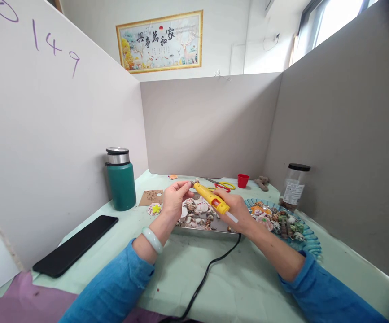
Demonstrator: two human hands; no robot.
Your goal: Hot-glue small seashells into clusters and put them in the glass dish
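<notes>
In my head view, my right hand is wrapped round the yellow glue gun above the shell tray, its tip by my left hand's pinched fingertips, likely for steady aim; what those hold, I cannot tell.

We saw smooth beside rough.
Our glue gun looked smooth plastic, the tray satiny metal, the shells rough.

Glue gun in right hand
</notes>
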